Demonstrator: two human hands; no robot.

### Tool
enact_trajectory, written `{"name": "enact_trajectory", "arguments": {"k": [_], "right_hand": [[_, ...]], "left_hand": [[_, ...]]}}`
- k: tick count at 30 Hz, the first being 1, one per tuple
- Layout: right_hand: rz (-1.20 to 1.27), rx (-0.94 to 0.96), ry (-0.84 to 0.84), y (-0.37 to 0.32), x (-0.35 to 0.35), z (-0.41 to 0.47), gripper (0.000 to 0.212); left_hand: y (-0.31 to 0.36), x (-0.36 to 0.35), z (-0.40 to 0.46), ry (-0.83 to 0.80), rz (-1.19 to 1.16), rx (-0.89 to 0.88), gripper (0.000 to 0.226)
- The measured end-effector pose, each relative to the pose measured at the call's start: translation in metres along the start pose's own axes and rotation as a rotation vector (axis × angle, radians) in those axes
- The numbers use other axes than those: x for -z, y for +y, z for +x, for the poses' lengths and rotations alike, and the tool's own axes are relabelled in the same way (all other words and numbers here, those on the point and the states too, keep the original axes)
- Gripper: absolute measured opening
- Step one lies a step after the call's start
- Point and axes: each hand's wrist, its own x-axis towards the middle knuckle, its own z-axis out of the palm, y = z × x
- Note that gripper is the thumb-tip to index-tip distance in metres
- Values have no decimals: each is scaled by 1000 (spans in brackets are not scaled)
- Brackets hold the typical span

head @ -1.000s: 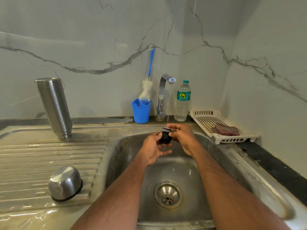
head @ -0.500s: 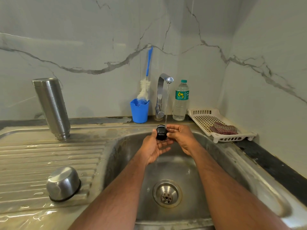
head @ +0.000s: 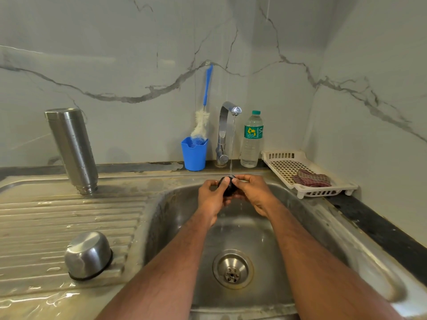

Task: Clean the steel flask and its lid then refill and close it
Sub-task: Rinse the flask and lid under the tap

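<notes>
The person holds a small black stopper (head: 228,187) with both hands over the sink (head: 323,227). The left hand (head: 211,199) curls its fingers round the stopper's left side, with the thumb on top. The right hand (head: 251,192) pinches it from the right side, fingertips on the top edge. The stopper sits right between the two hands, touching both, so neither hand is nearer. Which way its long side points is hard to tell, because fingers hide much of it.

Water runs down from the tap (head: 227,125) and lands on the stopper from straight above the hands. It looks like the rinsing step for the lid parts.

The steel flask (head: 72,151) stands upside down on the draining board (head: 69,218), far off to the left of the left hand. The steel cap (head: 89,255) lies upside down too, to the left and nearer the person. So the left hand is the closer one to reach for them. The stopper is wet and may slip, so a firm hold seems wise.
</notes>
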Motion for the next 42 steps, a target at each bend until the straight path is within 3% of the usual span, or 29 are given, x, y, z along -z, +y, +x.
{"name": "enact_trajectory", "arguments": {"k": [3,6,10,16,19,23,25,31,34,36,40,42], "right_hand": [[-10,-29,-1,1,-2,4,29],[57,-69,-7,-2,-4,3,27],[32,-153,-24,-9,-10,-3,26],[-76,-237,5,-6,-14,-10,38],[-181,-133,72,-4,-16,-6,27],[75,-135,-23,-7,-20,-6,27],[55,-127,-39,-7,-23,-6,26],[-17,-75,143,-9,-34,1,27],[79,-86,-11,-9,-32,-1,19],[112,-94,-96,-9,-30,-4,26],[-43,-10,53,-10,-41,-4,25],[-19,-57,113,-11,-47,-4,29]], "left_hand": [[3,2,-3,-84,-53,-51,29],[2,5,-2,-159,35,-90,41],[2,2,-5,-98,187,-163,42],[4,-3,-4,-25,215,-200,34],[3,-4,-3,3,231,-204,37],[7,-3,-4,36,397,-326,33],[8,-4,-6,-17,502,-382,36],[13,-2,-8,-54,578,-490,43],[13,2,-6,4,516,-436,30],[14,3,-3,41,497,-405,25],[18,4,-5,38,599,-500,40],[18,5,-7,-1,665,-551,46]]}}
